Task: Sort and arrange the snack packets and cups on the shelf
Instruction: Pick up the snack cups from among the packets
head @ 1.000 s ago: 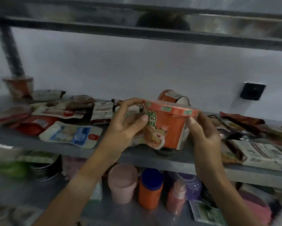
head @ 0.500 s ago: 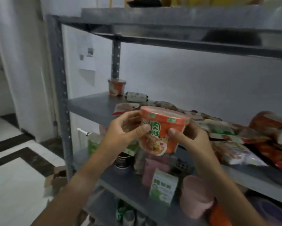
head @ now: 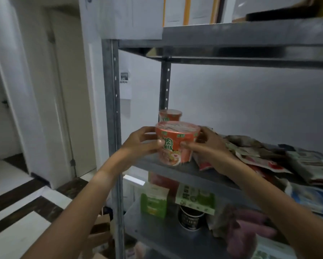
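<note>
An orange noodle cup [head: 176, 144] with a clear film lid stands upright at the left front of the grey metal shelf [head: 153, 165]. My left hand [head: 140, 142] grips its left side and my right hand [head: 208, 144] grips its right side. Whether its base rests on the shelf I cannot tell. A second, similar orange cup [head: 170, 115] stands behind it in the back left corner. Several snack packets [head: 259, 156] lie in a loose heap over the right part of the same shelf.
The shelf's left front post [head: 112, 113] stands just left of my left hand. On the lower shelf are a green box [head: 153, 202], a dark cup [head: 191, 218] and pink items [head: 248, 228]. White boxes [head: 190, 10] sit on the top shelf. A doorway [head: 7, 101] opens at left.
Both hands have carried the orange cup leftward along the shelf to its left end, in front of the second cup. My view has swung left with them.
</note>
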